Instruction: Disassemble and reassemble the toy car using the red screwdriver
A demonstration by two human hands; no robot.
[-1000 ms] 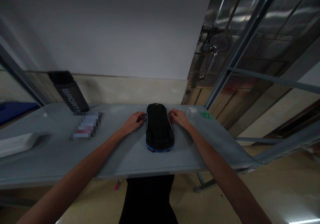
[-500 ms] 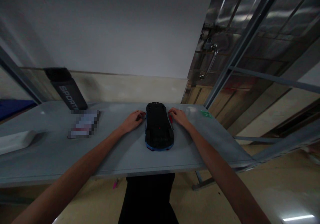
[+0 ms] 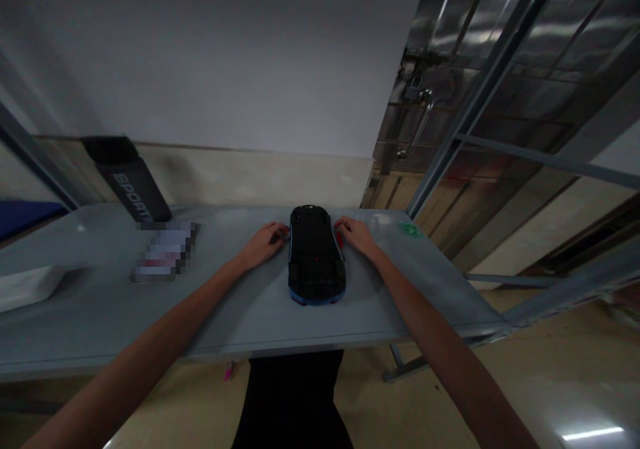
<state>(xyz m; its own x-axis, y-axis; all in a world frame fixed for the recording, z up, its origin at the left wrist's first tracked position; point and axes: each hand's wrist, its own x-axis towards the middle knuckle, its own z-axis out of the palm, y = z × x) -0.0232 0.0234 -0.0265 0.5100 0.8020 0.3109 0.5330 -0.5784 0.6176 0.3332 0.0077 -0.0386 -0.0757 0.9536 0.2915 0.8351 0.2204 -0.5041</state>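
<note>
A black toy car [image 3: 316, 255] with blue edges lies upside down on the grey table [image 3: 250, 325], its length running away from me. My left hand [image 3: 265, 242] rests at its far left side, fingers curled, fingertips at the car's edge. On the other side my right hand [image 3: 356, 234] has bent fingers at the car's far right edge. A small red part [image 3: 339, 239] shows between the right hand and the car; whether it belongs to the car I cannot tell.
A dark bottle marked SPORT [image 3: 131, 181] and a blurred-out flat object [image 3: 165, 252] stand and lie at the left. Farther left is a white object [image 3: 31, 287]. Green bits [image 3: 411, 229] lie at the right; a metal frame post [image 3: 440, 162] rises behind.
The view has shifted slightly, so the scene sits a little farther left. Both hands and the car keep nearly the same places relative to each other.
</note>
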